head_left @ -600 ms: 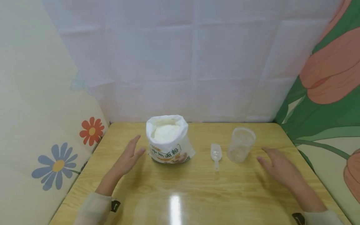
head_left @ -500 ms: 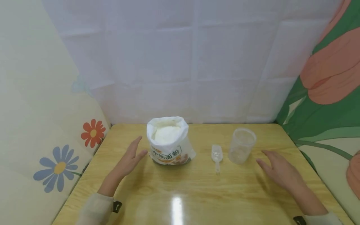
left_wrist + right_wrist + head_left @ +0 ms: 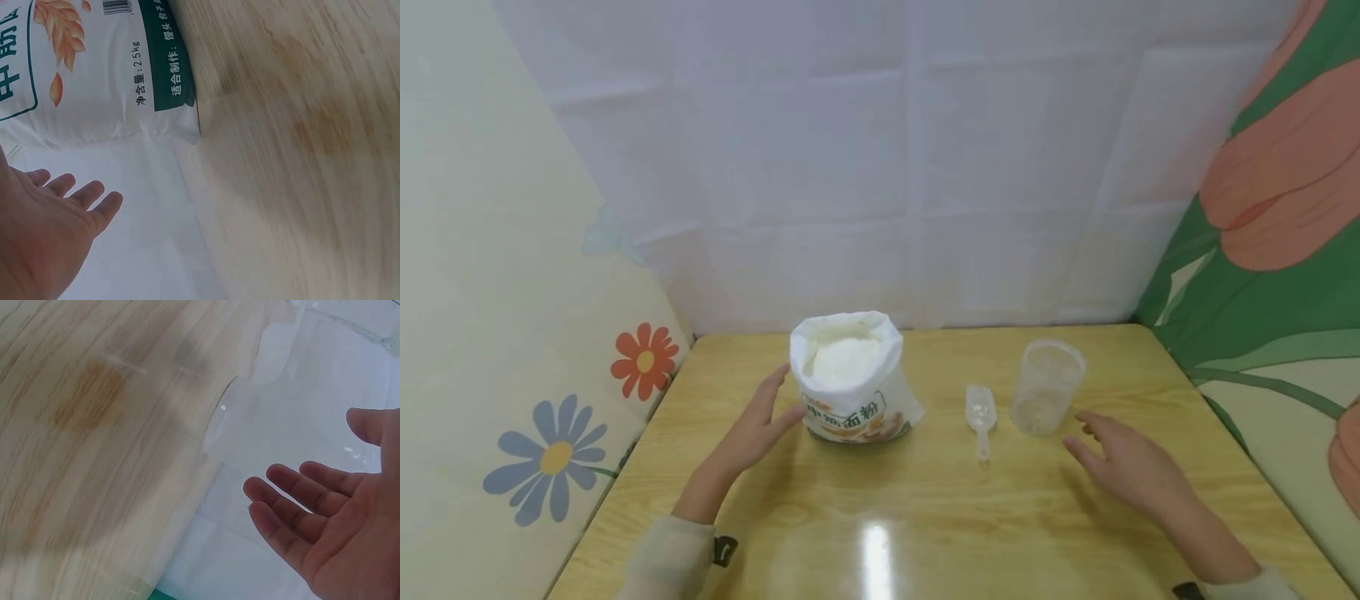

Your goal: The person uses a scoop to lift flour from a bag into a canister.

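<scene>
A white flour bag [image 3: 891, 379] stands upright with its top rolled open and white flour [image 3: 844, 360] showing inside. At its left side is my left hand [image 3: 752, 433], fingers extended; the left wrist view shows a gap between these fingers and the printed bag [image 3: 106, 69]. To the right of the bag, a clear plastic scoop [image 3: 981, 408] lies with its handle towards me. Beside it stands a clear plastic cup [image 3: 1047, 387]. My right hand [image 3: 1138, 471] hovers at the cup's near right, fingers loosely bent and holding nothing.
Everything stands on a wood-grain table [image 3: 940, 517]. A white cloth [image 3: 880, 167] hangs behind its far edge. Flower-patterned panels rise on the left [image 3: 550, 333] and right [image 3: 1285, 250].
My left hand has moved right, closer to the flour bag. The right hand has shifted left and slightly nearer to me, by the cup. The bag, scoop and cup stay in place.
</scene>
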A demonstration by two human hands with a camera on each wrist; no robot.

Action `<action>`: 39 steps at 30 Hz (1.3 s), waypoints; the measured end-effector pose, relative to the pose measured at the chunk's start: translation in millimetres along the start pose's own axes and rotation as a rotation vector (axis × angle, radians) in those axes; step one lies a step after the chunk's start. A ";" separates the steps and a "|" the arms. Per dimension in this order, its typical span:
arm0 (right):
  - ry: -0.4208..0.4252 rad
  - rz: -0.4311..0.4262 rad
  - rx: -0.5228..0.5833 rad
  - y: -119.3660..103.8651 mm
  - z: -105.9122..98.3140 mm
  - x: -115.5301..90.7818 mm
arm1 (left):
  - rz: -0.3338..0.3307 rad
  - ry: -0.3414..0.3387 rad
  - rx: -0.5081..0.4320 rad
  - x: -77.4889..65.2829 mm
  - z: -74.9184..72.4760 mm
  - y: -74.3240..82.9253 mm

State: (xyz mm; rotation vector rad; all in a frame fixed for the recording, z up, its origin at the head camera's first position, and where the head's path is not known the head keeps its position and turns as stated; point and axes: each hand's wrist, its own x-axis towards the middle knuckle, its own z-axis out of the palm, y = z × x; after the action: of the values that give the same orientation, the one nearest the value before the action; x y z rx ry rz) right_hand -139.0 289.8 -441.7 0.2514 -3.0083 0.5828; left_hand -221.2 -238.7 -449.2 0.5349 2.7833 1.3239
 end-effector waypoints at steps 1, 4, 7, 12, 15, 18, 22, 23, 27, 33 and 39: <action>0.001 -0.002 0.000 -2.2 0.6 0.3 | 0.007 0.001 -0.002 0.7 0.8 0.6; -0.012 -0.003 0.008 -8.9 3.3 1.9 | 0.022 -0.001 -0.023 1.8 2.3 2.5; -0.031 0.007 0.013 -15.5 6.8 4.9 | 0.056 -0.004 -0.035 3.9 4.0 1.8; -0.037 -0.010 0.023 -25.4 12.5 10.7 | 0.089 -0.002 -0.015 6.8 7.7 -1.4; -0.038 -0.023 0.037 -31.1 16.6 12.9 | 0.087 -0.001 -0.009 7.4 9.7 -1.8; -0.050 -0.043 0.048 -36.1 21.0 15.2 | 0.097 0.000 -0.011 8.0 11.3 -1.1; -0.067 -0.053 0.050 -41.4 27.7 18.5 | 0.109 0.005 -0.019 8.8 12.8 -0.3; -0.070 -0.055 0.049 -42.4 29.3 19.4 | 0.112 0.006 -0.019 8.8 13.2 -0.2; -0.084 -0.041 0.041 -46.4 33.2 22.4 | 0.131 0.007 -0.034 9.4 14.6 0.3; -0.105 -0.041 0.046 -51.8 36.8 26.7 | 0.111 0.000 -0.048 10.3 17.0 1.7; -0.125 -0.041 0.047 -56.6 42.0 30.9 | 0.078 -0.001 -0.046 12.4 19.4 1.1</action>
State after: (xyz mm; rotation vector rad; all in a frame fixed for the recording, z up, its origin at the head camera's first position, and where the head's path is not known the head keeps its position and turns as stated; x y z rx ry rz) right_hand -161.1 217.6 -456.8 0.3642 -3.1027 0.6584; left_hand -229.5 -219.6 -459.1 0.6474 2.7503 1.3981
